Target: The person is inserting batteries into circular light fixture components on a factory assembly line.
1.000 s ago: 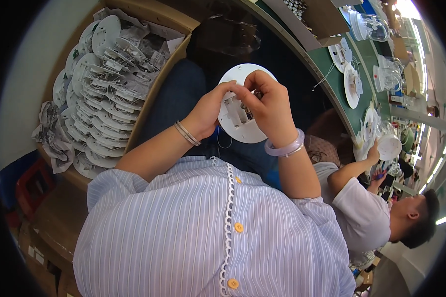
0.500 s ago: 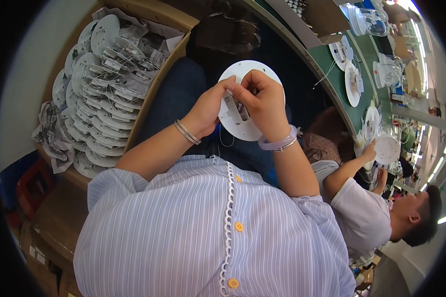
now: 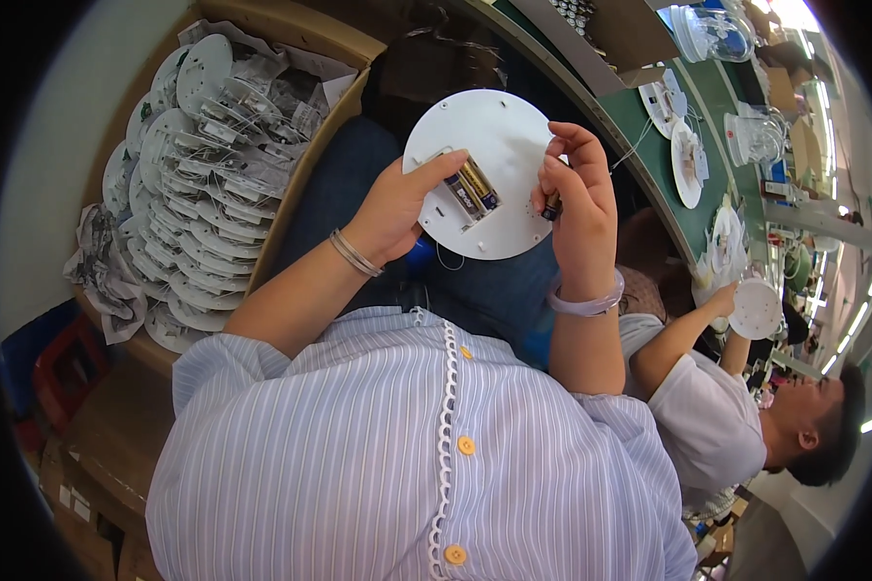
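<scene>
A round white disc (image 3: 504, 126) is in front of me over my lap, with a thin wire loop hanging below it. My left hand (image 3: 397, 208) grips its left edge, thumb on top over the end of a recessed battery compartment. Gold-and-dark batteries (image 3: 473, 189) lie in that compartment, partly under the thumb. Just off the disc's right edge, my right hand (image 3: 586, 198) pinches a dark loose battery (image 3: 552, 205) between thumb and fingers, mostly covered by them.
At left stands a cardboard box (image 3: 300, 179) packed with stacked white discs (image 3: 199, 218) and crumpled paper. A green workbench (image 3: 630, 111) on the right bears more discs, clear glass-like vessels (image 3: 712, 37) and a carton (image 3: 615, 44). A co-worker (image 3: 707, 416) there holds a white disc.
My right hand has moved right, away from the compartment, and now shows a battery in its fingers. The disc has come up slightly, its batteries now visible. The co-worker's disc has shifted a little.
</scene>
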A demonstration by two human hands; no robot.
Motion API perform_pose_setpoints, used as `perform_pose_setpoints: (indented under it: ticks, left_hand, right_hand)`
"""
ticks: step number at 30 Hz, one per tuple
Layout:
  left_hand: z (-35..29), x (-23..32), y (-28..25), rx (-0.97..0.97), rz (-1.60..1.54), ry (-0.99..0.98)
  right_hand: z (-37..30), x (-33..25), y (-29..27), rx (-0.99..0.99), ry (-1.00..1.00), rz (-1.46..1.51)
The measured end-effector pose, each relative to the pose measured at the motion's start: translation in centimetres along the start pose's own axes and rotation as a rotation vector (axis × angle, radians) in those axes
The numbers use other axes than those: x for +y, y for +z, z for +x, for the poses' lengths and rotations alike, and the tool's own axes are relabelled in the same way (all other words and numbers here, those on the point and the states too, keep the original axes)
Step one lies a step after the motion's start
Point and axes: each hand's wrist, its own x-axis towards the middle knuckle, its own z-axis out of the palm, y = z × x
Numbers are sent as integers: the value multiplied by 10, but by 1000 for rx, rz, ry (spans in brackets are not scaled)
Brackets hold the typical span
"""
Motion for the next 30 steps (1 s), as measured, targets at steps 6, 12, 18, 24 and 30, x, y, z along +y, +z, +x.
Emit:
perform_pose_setpoints:
  ticks: [6, 12, 18, 24, 30]
  left_hand:
    - [-1, 5, 3, -87, 5, 15]
    - [-3, 5, -1, -77, 58, 77]
    - [-3, 3, -3, -45, 69, 103]
    - [-6, 8, 5, -55, -34, 75]
    - [-8, 7, 9, -22, -64, 93]
  right_hand:
    - [0, 2, 3, -17, -16, 95]
    - [-3, 12, 15, 10, -345, -382]
    - [-10, 8, 14, 23, -358, -540]
    - [-8, 5, 14, 155, -550, -949]
    - [-5, 2, 6, 192, -503, -1157]
